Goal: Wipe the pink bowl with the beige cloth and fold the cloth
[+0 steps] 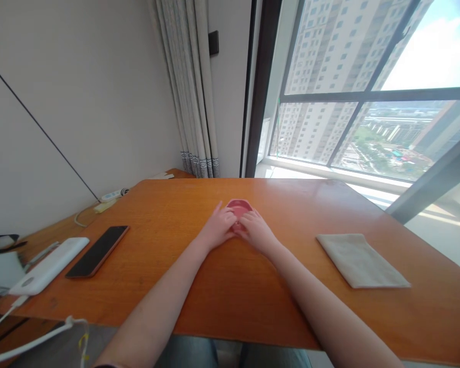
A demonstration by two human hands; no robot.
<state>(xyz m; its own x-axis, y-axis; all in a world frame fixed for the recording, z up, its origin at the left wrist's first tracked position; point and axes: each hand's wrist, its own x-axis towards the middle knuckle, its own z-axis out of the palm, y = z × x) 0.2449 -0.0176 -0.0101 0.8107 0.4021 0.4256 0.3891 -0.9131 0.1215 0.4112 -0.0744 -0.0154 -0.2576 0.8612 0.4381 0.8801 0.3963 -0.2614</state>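
Holding a pink dish (239, 206), both hands (220, 226) (256, 230) sit well inside tabletop edges (230, 333)

At centre, one bare left hand (217, 227), one bare right hand (258, 231) and one rounded pink dish (239, 205); lower left, one black phone (98, 252) and one flat white slab-shaped device (51, 265); lower right, one folded pale-grey cloth (362, 260).

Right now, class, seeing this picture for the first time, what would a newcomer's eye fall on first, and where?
Probably the pink dish mid-picture on the wooden table, where the left hand and right hand both touch it. Next, perhaps, the bright window at upper right. Then the dark phone at left and the folded cloth at right.
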